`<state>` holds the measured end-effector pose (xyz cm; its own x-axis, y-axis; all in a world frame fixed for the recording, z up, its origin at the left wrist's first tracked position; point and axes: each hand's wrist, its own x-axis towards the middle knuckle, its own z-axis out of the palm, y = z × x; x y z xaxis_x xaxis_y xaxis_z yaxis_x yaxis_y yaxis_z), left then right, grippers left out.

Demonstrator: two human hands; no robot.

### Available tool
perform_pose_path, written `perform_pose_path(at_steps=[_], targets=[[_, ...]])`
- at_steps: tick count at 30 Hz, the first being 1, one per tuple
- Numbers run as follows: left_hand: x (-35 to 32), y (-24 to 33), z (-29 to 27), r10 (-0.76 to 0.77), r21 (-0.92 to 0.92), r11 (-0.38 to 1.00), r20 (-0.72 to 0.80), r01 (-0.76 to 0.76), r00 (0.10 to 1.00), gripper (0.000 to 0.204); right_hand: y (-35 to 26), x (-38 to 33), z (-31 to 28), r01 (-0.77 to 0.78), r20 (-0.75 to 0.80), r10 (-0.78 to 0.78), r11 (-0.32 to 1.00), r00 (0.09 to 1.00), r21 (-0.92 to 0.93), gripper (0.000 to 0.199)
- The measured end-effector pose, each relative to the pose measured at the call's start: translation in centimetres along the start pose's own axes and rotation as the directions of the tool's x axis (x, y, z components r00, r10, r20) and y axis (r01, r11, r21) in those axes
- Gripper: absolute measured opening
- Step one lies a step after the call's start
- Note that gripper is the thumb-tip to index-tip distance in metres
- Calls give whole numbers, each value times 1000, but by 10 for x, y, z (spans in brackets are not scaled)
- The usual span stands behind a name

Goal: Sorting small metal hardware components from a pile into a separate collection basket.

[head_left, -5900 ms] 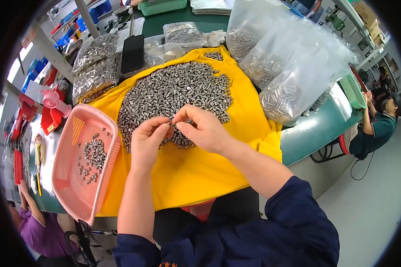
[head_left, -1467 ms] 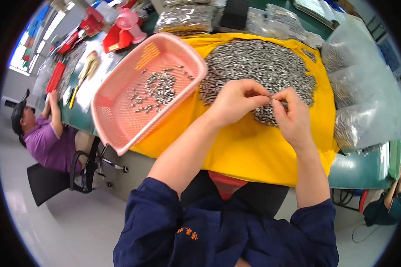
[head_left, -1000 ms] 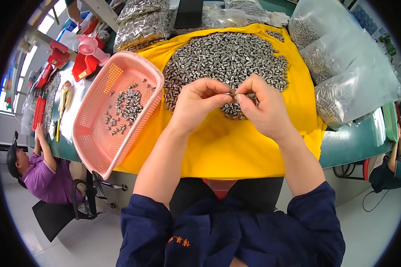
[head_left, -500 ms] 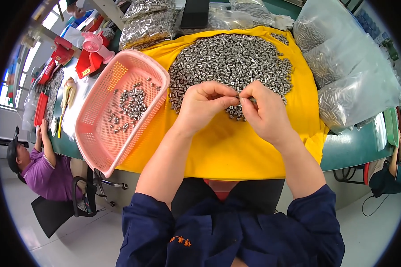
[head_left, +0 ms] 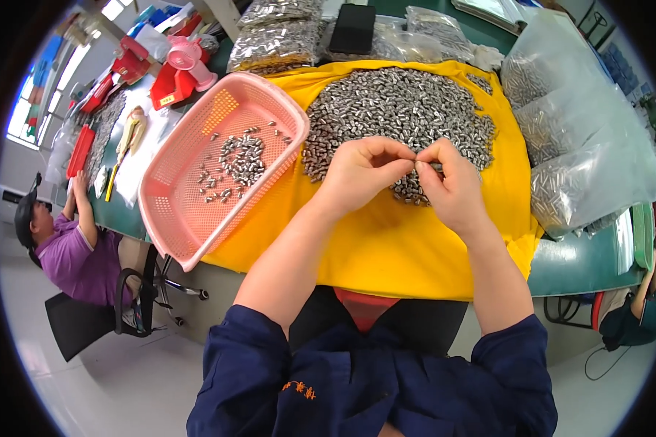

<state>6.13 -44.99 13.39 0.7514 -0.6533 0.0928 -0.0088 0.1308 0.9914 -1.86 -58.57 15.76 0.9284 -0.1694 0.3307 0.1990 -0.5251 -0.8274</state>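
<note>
The heap of small silver metal cylinders (head_left: 397,116) lies spread over the yellow cloth (head_left: 386,247) right in front of you, and your two hands meet at its near edge. Your left hand (head_left: 361,175) is curled, thumb and fingertips pinched narrow toward the middle; your right hand (head_left: 452,186) mirrors it, fingertips pinched too and touching those of the left. Something tiny sits between the fingertips, but it is too small to tell what, or which hand carries it. Both hands hover just over the lower rim of the heap.

To your left, touching the cloth, the pink perforated plastic basket (head_left: 189,226) lies tilted, with a small scatter of the same metal pieces (head_left: 237,164) on its floor. On your right, clear plastic bags full of metal pieces (head_left: 583,146) are stacked against the cloth. Beyond the heap lie more filled bags (head_left: 277,36) and a flat black rectangular object (head_left: 352,28). At the far left a person in a purple shirt (head_left: 76,251) sits at the green table (head_left: 583,258).
</note>
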Motion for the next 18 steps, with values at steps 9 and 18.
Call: perform_pose_path(at_steps=[9,18], targets=[[-37,63,-17,508,660,701,-197,-270,838,11,15,8,-27,-81,-128,104,983,986,167,4],[-71,94,-93,494,958,98,-283,271,822,24,5,5,-15,19,-136,-3,993,991,114,3]])
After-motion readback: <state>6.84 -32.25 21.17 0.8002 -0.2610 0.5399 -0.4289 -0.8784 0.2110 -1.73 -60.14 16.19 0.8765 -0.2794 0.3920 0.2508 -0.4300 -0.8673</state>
